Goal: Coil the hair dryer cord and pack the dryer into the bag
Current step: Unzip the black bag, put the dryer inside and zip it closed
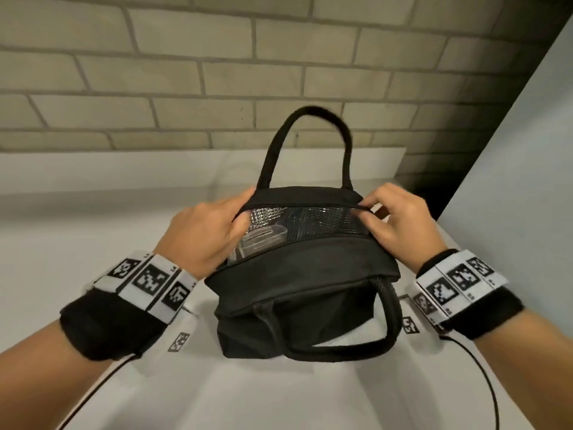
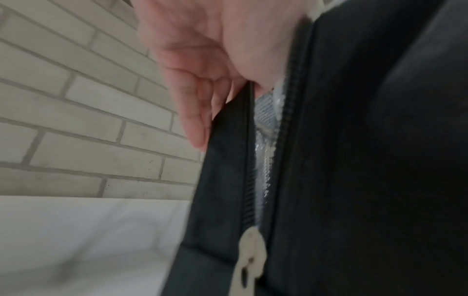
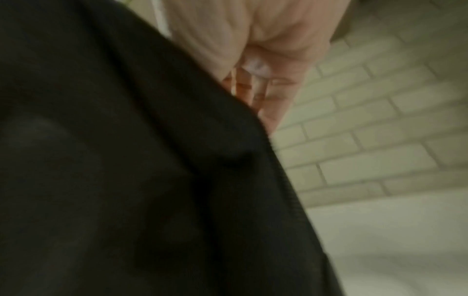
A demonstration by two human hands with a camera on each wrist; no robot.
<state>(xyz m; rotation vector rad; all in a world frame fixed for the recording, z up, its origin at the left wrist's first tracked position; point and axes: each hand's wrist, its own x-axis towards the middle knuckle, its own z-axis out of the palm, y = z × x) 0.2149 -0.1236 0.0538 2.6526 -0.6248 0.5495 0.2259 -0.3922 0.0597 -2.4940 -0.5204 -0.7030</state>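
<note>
Pinching the bag point(image 1: 297, 274) mouth mid-frame, left hand point(image 1: 201, 234) and right hand point(image 1: 393, 218) should pull its zip edges together evenly before zipping.

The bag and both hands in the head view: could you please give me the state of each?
bag: upright on the white surface, zipper open, silver lining showing
far handle: standing up
near handle: flopped down
left hand: grips the opening's left end
right hand: pinches the right end

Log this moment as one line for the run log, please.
stage: bag opening | left hand: holds far zipper edge of black bag | right hand: pinches the other end | silver lining exposed | dryer: not clearly visible
</note>
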